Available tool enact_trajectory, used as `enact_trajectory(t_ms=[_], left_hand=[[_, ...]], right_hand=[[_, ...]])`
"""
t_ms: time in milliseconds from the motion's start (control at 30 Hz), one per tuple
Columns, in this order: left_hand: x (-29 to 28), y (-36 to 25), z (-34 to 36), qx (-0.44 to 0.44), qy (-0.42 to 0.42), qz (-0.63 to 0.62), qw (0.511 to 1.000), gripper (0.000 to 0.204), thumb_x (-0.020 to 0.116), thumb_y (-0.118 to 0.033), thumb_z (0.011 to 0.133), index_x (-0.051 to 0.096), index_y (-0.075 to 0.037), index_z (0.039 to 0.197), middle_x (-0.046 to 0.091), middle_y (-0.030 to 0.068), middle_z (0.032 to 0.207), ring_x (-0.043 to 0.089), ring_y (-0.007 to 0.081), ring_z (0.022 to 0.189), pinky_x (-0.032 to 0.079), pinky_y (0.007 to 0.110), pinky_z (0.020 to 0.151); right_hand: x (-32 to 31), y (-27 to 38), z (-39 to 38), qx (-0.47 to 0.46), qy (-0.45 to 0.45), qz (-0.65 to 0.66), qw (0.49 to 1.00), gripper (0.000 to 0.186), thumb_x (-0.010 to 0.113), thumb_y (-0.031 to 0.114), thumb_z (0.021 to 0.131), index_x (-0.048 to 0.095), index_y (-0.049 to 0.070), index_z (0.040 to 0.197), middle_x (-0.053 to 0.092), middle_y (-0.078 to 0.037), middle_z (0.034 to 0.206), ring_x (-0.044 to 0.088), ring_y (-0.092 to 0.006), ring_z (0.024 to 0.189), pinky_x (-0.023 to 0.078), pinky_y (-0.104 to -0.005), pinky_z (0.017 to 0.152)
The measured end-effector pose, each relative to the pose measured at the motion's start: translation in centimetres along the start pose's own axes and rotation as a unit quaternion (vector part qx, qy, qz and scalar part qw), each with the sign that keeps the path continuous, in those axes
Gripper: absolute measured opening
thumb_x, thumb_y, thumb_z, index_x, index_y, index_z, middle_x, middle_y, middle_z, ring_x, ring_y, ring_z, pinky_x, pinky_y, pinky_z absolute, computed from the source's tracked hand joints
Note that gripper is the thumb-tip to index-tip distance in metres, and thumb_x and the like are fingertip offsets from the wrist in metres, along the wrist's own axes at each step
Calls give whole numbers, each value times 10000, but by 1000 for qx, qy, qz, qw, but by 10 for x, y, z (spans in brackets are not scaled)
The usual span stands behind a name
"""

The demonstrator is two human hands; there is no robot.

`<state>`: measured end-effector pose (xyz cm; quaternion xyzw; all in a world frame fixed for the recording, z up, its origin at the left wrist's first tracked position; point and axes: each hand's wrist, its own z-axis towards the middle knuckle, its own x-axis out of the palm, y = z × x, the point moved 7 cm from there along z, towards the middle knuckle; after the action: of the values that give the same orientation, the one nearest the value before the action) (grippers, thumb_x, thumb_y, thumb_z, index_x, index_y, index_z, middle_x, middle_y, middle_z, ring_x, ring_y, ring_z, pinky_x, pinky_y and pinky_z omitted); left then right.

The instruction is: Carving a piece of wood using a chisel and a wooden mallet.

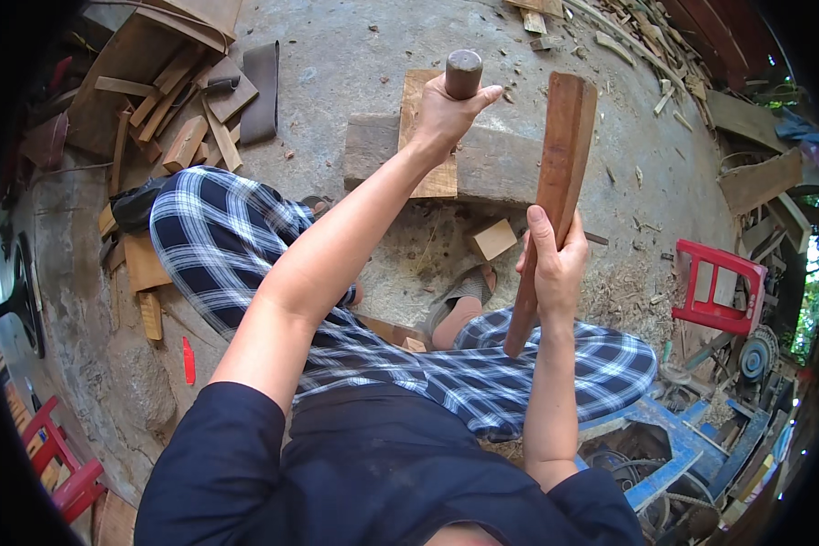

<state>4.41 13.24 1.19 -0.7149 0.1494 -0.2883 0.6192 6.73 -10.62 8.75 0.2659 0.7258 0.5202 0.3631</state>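
Note:
My left hand [441,123] is wrapped around a thick round handle [464,73], its blunt end pointing up and the thumb sticking out to the right. What the handle's lower part joins is hidden beneath the hand. Below it, a light-brown board [439,180] lies across a weathered grey wooden beam [505,164]. In my right hand [558,259] is a long reddish-brown wooden bar [566,136], gripped near its lower part and slanting up past the beam's right end. A small pale wood block [494,239] rests on the ground just left of that hand.
Wood offcuts [187,141] and a dark strip [261,91] lie at the far left. Red plastic stools stand at right [721,284] and lower left [68,464]. A blue metal frame [655,450] is at the lower right. Scrap wood [651,50] lines the far right.

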Motion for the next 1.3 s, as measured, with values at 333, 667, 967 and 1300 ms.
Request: enact_trajectory(t_ms=[333,667,967,1300], left_hand=[[43,-5,-35,118,97,112,982,223,859,-203,821,702,-94,936,710,34,850,647,94,776,540,306,708],[52,7,-50,199,122,136,963,232,769,-130,740,588,-59,866,664,135,840,658,366,827,513,422,740],[35,11,-19,65,117,38,990,235,864,-176,812,652,-79,840,676,10,805,605,107,741,504,306,680],[-1,-4,7,31,50,-21,998,278,848,-229,862,610,-138,751,559,-80,712,479,29,646,393,245,583]], right_hand=[[5,74,1,-158,-27,6,987,391,759,319,939,553,14,1071,627,-34,786,585,-95,567,475,-242,501],[-3,58,0,-97,-21,-124,987,436,740,368,927,565,17,1116,680,-121,768,673,-199,694,543,-352,663],[0,26,14,-42,12,-97,994,487,727,448,942,567,4,1065,636,-72,729,630,-151,551,510,-305,505],[5,21,-2,-58,27,-96,993,477,662,460,987,552,13,1108,536,-6,712,535,-75,505,460,-226,436]])
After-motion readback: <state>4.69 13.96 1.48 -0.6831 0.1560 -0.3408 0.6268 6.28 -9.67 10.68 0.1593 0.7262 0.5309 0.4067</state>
